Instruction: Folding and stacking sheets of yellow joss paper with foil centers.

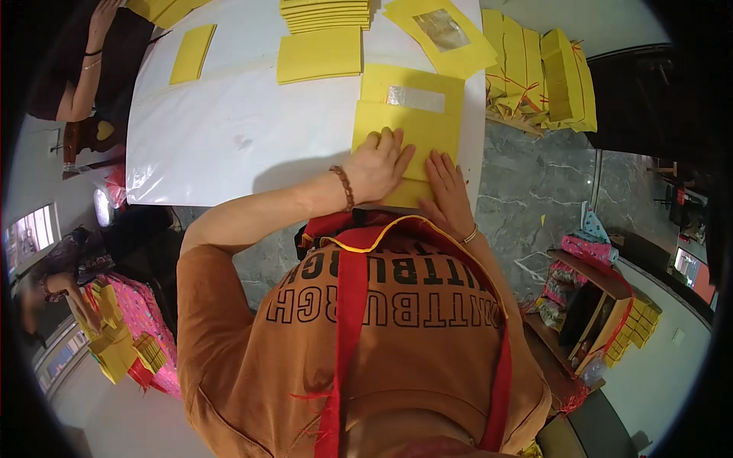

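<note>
Head view: a folded yellow sheet (382, 114) is laid at the near right corner of the white-covered worktop (206, 137), with its lower part brought close to the near edge. Both hands are placed on it. By the left hand (378, 169), circled at the wrist by a beaded bracelet (341, 188), the middle of the sheet is touched with bent fingers; whether anything is pinched beneath them cannot be told. The right hand (447, 192) is laid nearly flat along the sheet's right side, its fingers kept close together and pointed toward the far edge — nothing is gripped by it. Beyond the fingertips, a silver patch (416, 98) is partly exposed on the sheet.

Farther off, a low yellow stack (319, 57) is set left of the sheet, with a taller yellow stack (324, 15) placed behind it. Near the far right corner, a yellow piece (475, 47) with its own silver patch is laid at a slant. Toward the left edge, a narrow yellow piece (192, 53) is set apart. Past the right edge, yellow bundles (569, 76) are tied with red string — well clear of both hands.
</note>
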A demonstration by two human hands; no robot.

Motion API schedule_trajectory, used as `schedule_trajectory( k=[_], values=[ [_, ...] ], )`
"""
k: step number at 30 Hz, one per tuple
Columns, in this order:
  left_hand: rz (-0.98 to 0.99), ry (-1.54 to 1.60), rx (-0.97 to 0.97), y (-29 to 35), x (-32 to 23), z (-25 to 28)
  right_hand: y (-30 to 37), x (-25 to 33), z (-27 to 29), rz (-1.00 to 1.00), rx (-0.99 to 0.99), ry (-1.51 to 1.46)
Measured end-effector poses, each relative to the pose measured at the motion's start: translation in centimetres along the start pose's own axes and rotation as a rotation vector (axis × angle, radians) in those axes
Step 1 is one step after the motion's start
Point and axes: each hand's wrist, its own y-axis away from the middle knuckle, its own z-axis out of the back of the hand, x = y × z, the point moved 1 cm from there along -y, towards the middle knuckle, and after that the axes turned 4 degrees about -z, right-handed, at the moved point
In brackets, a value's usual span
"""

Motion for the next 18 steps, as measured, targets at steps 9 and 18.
schedule_trajectory(
  k=[9,18],
  values=[
    [0.171,0.453,-0.372,0.3,5.8,4.4,-0.2,-2.2,1.6,-0.416,-0.412,-1.037],
    [0.410,0.003,-0.427,2.4,18.5,-5.2,0.0,-1.3,-0.3,-0.359,-0.238,-0.935]
  ],
)
